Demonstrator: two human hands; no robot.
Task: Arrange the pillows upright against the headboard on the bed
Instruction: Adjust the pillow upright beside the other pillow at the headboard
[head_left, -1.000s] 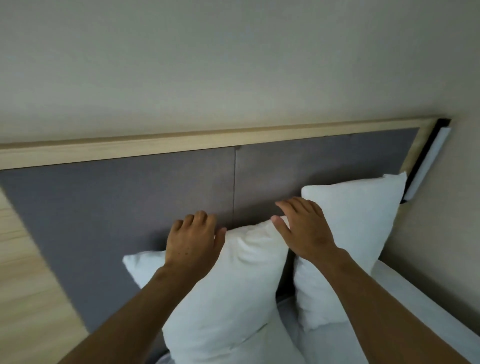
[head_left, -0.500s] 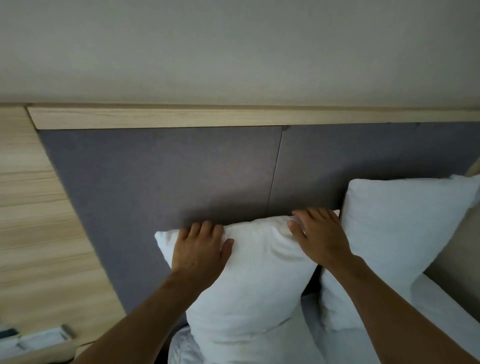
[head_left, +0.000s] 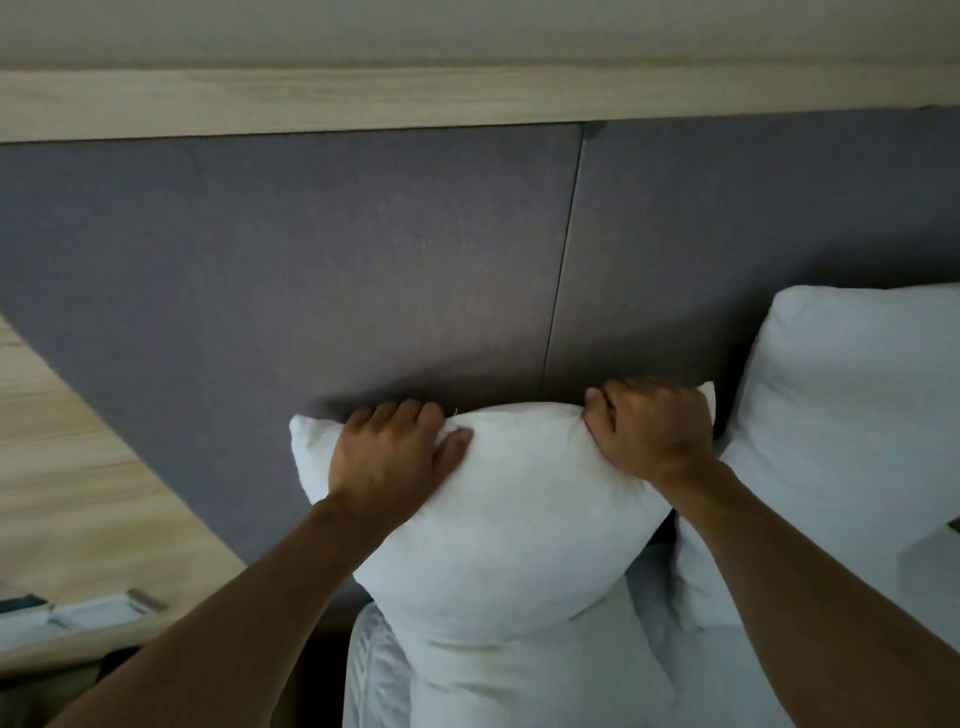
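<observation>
Because the pillow (head_left: 498, 525) looks soft and light, left hand (head_left: 395, 457) and right hand (head_left: 649, 431) clutch its 12 o'clock edge.

There is a single view, worn on the person's head, looking forward and steeply down at close range. It faces the grey headboard (head_left: 363, 249), which fills the middle of the frame, with its wooden top rail (head_left: 415, 101) across the upper edge. Both forearms enter from the bottom corners. The white bedding (head_left: 649, 670) lies at the lower centre and a wooden side panel (head_left: 78, 483) at the left.
</observation>
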